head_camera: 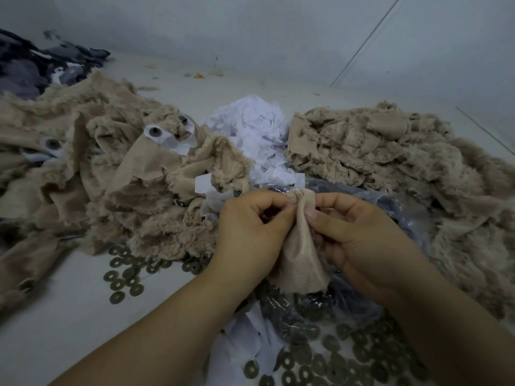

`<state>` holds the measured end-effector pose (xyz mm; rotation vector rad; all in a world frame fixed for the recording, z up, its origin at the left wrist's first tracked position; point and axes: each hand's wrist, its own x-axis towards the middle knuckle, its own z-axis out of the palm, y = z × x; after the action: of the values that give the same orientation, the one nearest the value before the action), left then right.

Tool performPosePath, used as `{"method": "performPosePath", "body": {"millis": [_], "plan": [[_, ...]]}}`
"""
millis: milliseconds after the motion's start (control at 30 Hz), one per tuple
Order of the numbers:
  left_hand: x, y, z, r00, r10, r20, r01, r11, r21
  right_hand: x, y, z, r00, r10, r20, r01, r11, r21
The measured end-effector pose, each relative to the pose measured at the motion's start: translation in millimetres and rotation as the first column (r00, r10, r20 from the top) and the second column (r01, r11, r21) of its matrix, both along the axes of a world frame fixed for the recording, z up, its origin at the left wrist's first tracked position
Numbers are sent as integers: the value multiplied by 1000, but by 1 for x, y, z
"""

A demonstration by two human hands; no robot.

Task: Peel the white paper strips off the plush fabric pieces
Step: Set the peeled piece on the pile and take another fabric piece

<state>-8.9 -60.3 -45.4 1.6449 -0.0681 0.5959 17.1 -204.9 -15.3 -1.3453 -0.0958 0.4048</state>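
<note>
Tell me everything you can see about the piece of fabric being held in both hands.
The fabric piece is a small tan plush scrap, its smooth woven backing facing the camera, with fuzzy pile at the edges. It hangs roughly upright, gathered at the top and widening toward a frayed bottom edge. The left hand and right hand both pinch it near the top. No white paper shows on the visible side. It is held above a clear plastic bag.

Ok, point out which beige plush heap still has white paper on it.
The left beige plush heap: white paper strips cling around its metal studs. The right heap shows none.
</note>
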Motion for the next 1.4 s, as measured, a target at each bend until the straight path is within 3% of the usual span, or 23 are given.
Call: {"method": "performPosePath", "body": {"millis": [367, 467, 567, 633, 733, 800, 867, 967, 1133, 1200, 1300, 1400], "plan": [[3, 1, -1, 1000, 5, -2, -5, 976, -216, 16, -7, -2, 979, 7, -204, 35, 979, 202], [2, 2, -1, 1000, -2, 13, 5, 968, -250, 14, -6, -3, 980, -21, -196, 61, 979, 196], [1, 2, 1, 1000, -5, 15, 9, 966, -258, 11, -5, -1, 989, -52, -137, 65, 993, 95], [2, 3, 1, 1000, -1, 23, 7, 967, -254, 11, -6, 0, 997, -80, 7, 80, 994, -70], [2, 3, 2, 999, 15, 42, -3, 964, -267, 11, -13, 1, 939, 14, 343, 155, 875, -459], [1, 3, 2, 999, 11, 50, 4, 958, -287, 12, -14, 0, 891, 93, 445, 208, 787, -581], [1, 2, 2, 998, -1, 57, 18, 954, -299, 12, -13, -2, 869, 152, 472, 194, 772, -605], [1, 1, 4, 997, -29, 68, 48, 951, -305, 11, -9, -8, 846, 166, 506, 160, 827, -539], [0, 1, 4, 995, -63, 74, 84, 939, -333, 16, -12, -13, 789, 45, 613, 260, 879, -400], [0, 0, 4, 995, -76, 69, 94, 942, -323, 18, -14, -14, 856, -4, 518, 177, 942, -284], [0, -1, 3, 996, -71, 50, 83, 956, -280, 19, -9, -17, 990, -11, 142, 1, 998, 69], [0, -1, 1, 997, -69, 44, 77, 976, -202, 22, -7, -23, 997, -19, 75, 11, 994, 111]]}}
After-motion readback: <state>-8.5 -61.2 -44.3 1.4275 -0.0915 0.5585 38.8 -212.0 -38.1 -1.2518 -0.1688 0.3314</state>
